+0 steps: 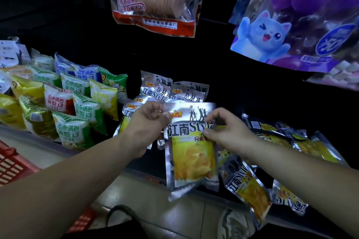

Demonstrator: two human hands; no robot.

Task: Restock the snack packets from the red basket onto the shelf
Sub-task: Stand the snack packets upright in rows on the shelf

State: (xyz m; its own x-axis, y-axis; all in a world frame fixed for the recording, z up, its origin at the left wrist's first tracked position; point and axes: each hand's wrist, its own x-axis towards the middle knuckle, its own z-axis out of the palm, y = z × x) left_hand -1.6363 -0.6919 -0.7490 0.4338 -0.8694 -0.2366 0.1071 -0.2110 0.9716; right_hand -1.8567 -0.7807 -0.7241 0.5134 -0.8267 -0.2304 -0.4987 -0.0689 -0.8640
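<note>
A silver and yellow snack packet point(191, 153) hangs upright in front of the dark shelf, held by both hands. My left hand point(145, 122) pinches its upper left edge, and my right hand point(227, 130) pinches its upper right edge. More packets of the same kind stand in a row point(167, 91) behind it on the shelf. Others lie loose and tilted point(244, 184) at the right along the shelf edge. A corner of the red basket point(11, 163) shows at the far left edge.
Green, red and yellow puffed snack bags point(73, 106) fill the shelf at the left. A bag of round brown wafers point(153, 0) and a purple cat-print bag point(303, 19) hang above. Tiled floor and a shoe point(233, 223) lie below.
</note>
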